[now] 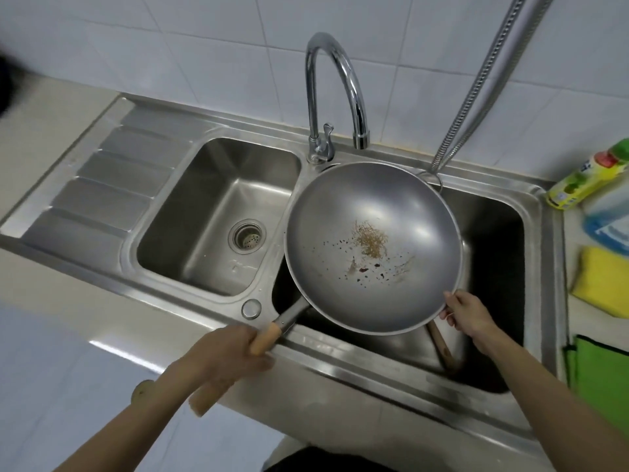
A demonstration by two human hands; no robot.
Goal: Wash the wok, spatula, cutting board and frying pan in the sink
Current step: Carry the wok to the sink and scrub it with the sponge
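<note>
A large grey wok (343, 212) with food scraps in its bowl hangs over the right basin of the steel sink (541, 233). My left hand (235, 352) grips its wooden handle at the sink's front edge. My right hand (468, 315) pinches the wok's near right rim. Under the wok, in the right basin, a wooden handle (442, 345) of another utensil shows; the rest of it is hidden. The faucet (337, 93) arches above the wok's far rim, with no water running.
The left basin (204, 212) has a drain strainer (247, 236), and a ribbed drainboard (102, 185) lies left of it. On the right counter are a dish soap bottle (585, 178), a yellow sponge (602, 281) and a green cloth (602, 379). A metal hose (483, 90) hangs down at the back right.
</note>
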